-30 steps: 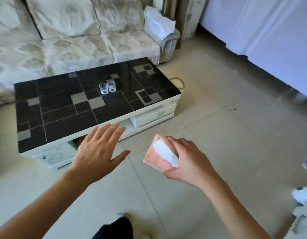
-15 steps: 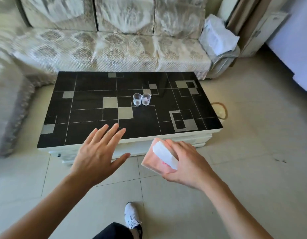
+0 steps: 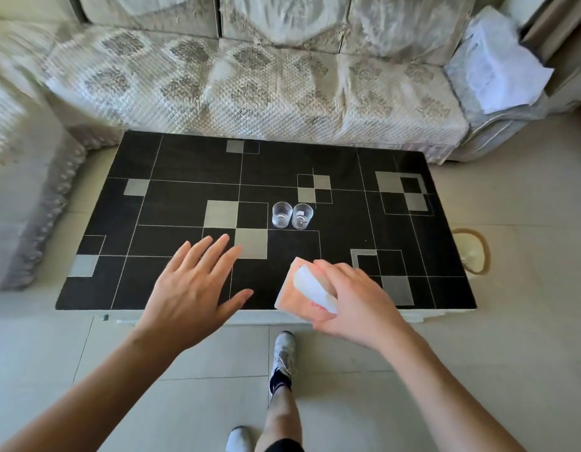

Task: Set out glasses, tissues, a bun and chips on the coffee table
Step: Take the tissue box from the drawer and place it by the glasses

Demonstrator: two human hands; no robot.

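Note:
Two small clear glasses stand side by side near the middle of the black-tiled coffee table. My right hand is shut on a pink tissue pack with a white tissue sticking out of its top, held above the table's near edge, below and a little right of the glasses. My left hand hovers open, fingers spread, over the near left part of the table. No bun or chips are in view.
A pale quilted sofa runs behind the table, with a white cloth on its right arm. A round tan object lies on the tiled floor right of the table. My shoes stand just before the table.
I have come up to the table, which now fills the view straight ahead. Both hands, the right still holding the tissue pack, have moved from over the floor to over the table's near edge.

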